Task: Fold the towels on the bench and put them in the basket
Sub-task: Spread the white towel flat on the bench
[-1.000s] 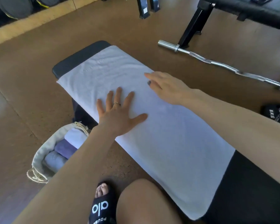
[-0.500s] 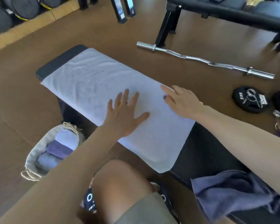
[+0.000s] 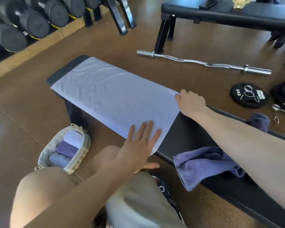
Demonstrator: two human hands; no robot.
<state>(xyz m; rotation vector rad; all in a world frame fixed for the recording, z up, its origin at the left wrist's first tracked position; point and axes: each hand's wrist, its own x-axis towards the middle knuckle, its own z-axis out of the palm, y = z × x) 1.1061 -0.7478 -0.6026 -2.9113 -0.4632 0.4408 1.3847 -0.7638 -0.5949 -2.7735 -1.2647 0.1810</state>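
Note:
A white towel [image 3: 109,96] lies flat along the black bench [image 3: 192,134]. My left hand [image 3: 141,143] lies flat with spread fingers on the towel's near corner, thumb hanging below the bench edge. My right hand [image 3: 190,102] has its fingers curled over the towel's far corner at the bench's far side. A purple towel [image 3: 202,163] lies crumpled on the bench under my right forearm. A woven basket [image 3: 82,155] stands on the floor left of my knee, with three rolled towels inside it.
A curl bar [image 3: 202,63] and a 5 kg weight plate [image 3: 248,96] lie on the brown floor beyond the bench. A second bench [image 3: 220,15] stands at the back right. Dumbbells [image 3: 31,22] line a rack at the back left.
Both hands slid back along the white towel toward its near end. My right hand went from lying flat to curling over the far corner. The view shifted and more of the purple towel shows.

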